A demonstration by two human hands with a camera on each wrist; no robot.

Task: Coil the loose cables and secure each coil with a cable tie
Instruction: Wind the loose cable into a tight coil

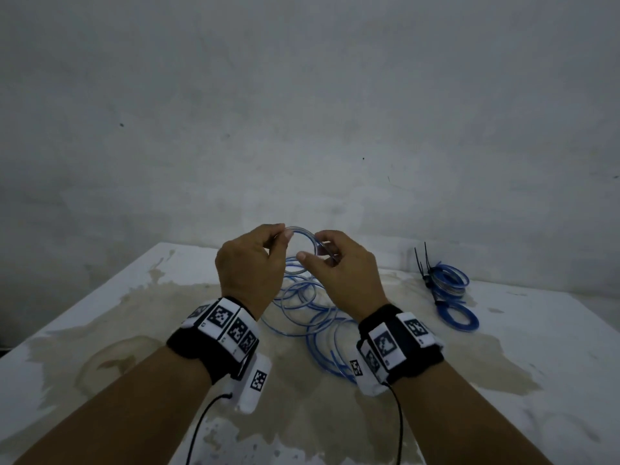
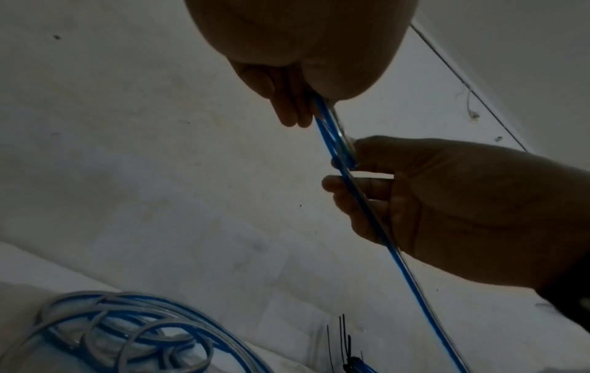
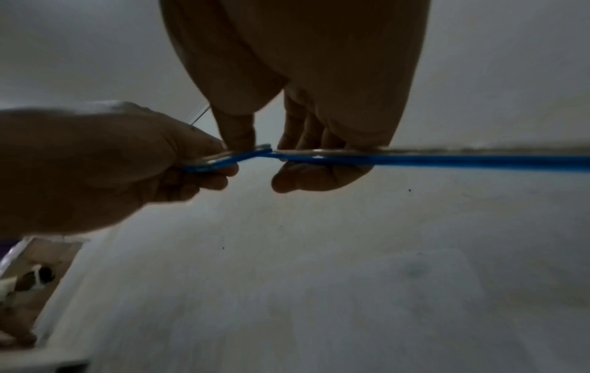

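A bare, dim utility or work room rather than a furnished home space: a stained, scuffed plaster wall (image 1: 302,112), a blotched white table (image 1: 100,330), and thin wiring (image 2: 463,83) running across the wall.

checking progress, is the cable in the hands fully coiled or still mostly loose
Mostly loose. Both hands, left hand and right hand, pinch one small loop of the blue cable; the rest sprawls over the table.
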